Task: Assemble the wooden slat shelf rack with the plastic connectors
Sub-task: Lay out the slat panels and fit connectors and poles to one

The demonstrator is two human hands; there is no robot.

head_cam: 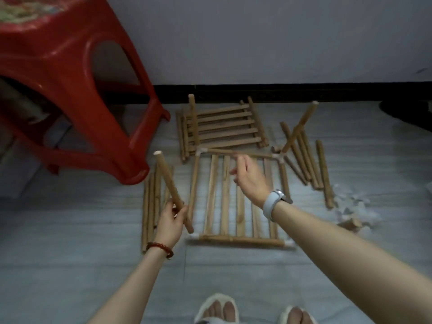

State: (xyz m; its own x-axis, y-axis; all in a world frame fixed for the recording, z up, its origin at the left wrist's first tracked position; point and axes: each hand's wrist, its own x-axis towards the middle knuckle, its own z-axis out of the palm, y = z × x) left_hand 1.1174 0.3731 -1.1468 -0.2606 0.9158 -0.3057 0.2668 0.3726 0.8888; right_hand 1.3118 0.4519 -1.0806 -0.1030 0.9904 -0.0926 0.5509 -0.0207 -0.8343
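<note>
Head view: the left hand (170, 218) grips a wooden rod (173, 190) tilted above the floor (70, 265). The right hand (251, 181), fingers loosely spread and holding nothing, hovers over the slat frame (236, 202) lying mid-floor with white connectors (277, 157) at its corners.

Slat frame (236, 206) centre floor; stool (77, 90) left; loose dowels (311, 160) right.

Wooden slats (224, 195): light tan. Plastic connectors (277, 157): white. Stool (70, 78): glossy red, with a floral pattern on its seat. Floor (70, 265): pale grey. Skirting (304, 92): black. Bracelet (160, 247): dark red beads. Watch strap (268, 205): pale grey-blue. Slippers (217, 307): white.
</note>
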